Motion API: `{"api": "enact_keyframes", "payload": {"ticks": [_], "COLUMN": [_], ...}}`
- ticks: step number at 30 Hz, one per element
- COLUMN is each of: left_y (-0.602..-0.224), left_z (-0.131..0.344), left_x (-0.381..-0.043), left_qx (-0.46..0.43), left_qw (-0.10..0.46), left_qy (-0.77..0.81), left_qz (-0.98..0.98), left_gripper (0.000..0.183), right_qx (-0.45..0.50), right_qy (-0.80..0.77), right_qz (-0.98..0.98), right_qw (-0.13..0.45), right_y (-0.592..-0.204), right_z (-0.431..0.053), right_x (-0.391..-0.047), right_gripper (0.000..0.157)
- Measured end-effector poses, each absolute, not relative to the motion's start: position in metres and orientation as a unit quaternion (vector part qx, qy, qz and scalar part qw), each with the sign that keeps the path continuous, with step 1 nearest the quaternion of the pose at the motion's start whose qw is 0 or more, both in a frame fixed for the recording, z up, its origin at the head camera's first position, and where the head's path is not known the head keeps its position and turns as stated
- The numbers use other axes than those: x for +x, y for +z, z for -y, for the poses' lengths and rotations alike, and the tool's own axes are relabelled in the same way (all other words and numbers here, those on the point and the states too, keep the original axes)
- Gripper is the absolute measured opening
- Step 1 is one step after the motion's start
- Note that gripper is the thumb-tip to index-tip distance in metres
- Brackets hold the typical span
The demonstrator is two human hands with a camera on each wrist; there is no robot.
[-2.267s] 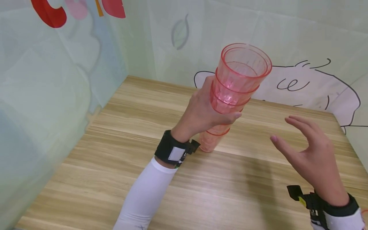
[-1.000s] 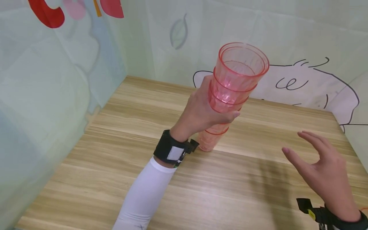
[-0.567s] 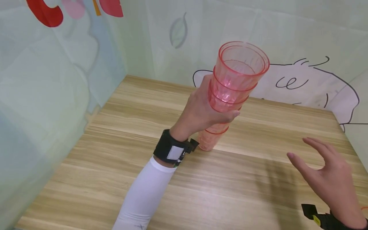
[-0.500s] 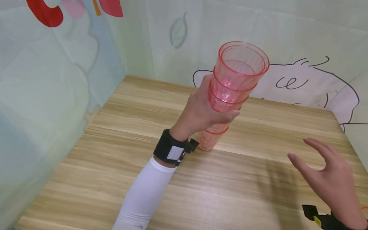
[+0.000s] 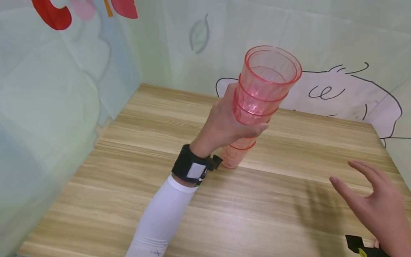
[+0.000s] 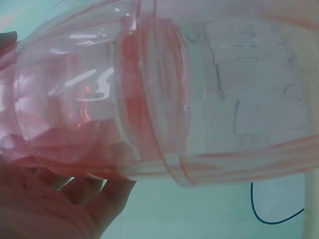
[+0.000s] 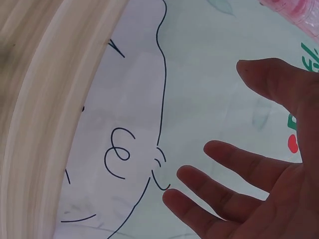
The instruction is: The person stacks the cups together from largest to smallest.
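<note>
A tall stack of clear pink-red plastic cups (image 5: 261,94), nested into one another, stands near the middle of the head view, its open top tilted to the right. My left hand (image 5: 224,121) grips the stack around its middle, thumb across the front. In the left wrist view the see-through cups (image 6: 89,94) fill most of the picture, with fingers (image 6: 107,201) curving along their side. Off to the lower right, my right hand (image 5: 379,200) hovers over the table, fingers spread and holding nothing. The right wrist view shows the hand (image 7: 259,174) apart from the cups (image 7: 294,12).
A wood-grain table (image 5: 128,185) lies beneath both hands. Behind it hangs a pale sheet (image 5: 192,67) with a line drawing (image 5: 327,92), and another printed sheet (image 5: 54,125) covers the left side. Each wrist wears a black strap (image 5: 189,162) with a small camera.
My right hand has drawn away from the cups, toward the lower right. The left hand and the stack have stayed almost in place.
</note>
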State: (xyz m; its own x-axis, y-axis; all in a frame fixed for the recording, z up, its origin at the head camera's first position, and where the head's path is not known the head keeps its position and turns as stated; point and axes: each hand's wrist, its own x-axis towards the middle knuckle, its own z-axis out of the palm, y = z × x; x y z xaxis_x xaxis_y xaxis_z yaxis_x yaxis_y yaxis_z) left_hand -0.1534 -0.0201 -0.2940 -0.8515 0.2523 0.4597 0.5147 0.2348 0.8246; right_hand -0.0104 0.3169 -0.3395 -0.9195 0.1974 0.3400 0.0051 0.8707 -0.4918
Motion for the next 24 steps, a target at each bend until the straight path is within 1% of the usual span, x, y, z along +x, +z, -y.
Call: {"api": "enact_keyframes", "payload": {"ticks": [6,11,19,24], "left_y": [-0.295,-0.295,-0.295,-0.296], "left_z": [0.020,0.020,0.020,0.020], "left_x": [-0.154,-0.155,-0.155,-0.155], "left_qx": [-0.250,-0.250,-0.247,-0.249], "left_qw": [0.120,0.128,0.126,0.130], "left_qy": [-0.569,-0.562,-0.560,-0.554], "left_qz": [0.774,0.778,0.781,0.783], "left_gripper": [0.085,0.085,0.085,0.085], "right_qx": [-0.075,-0.088,-0.109,-0.111], "right_qy": [0.231,0.242,0.253,0.270], "right_qz": [0.953,0.948,0.942,0.938], "right_qw": [0.179,0.184,0.194,0.189], "right_y": [-0.342,-0.348,-0.356,-0.362], "right_z": [-0.326,-0.331,-0.339,-0.346], "right_x": [-0.007,-0.001,0.004,0.006], "right_gripper": [0.065,0.064,0.062,0.062]}}
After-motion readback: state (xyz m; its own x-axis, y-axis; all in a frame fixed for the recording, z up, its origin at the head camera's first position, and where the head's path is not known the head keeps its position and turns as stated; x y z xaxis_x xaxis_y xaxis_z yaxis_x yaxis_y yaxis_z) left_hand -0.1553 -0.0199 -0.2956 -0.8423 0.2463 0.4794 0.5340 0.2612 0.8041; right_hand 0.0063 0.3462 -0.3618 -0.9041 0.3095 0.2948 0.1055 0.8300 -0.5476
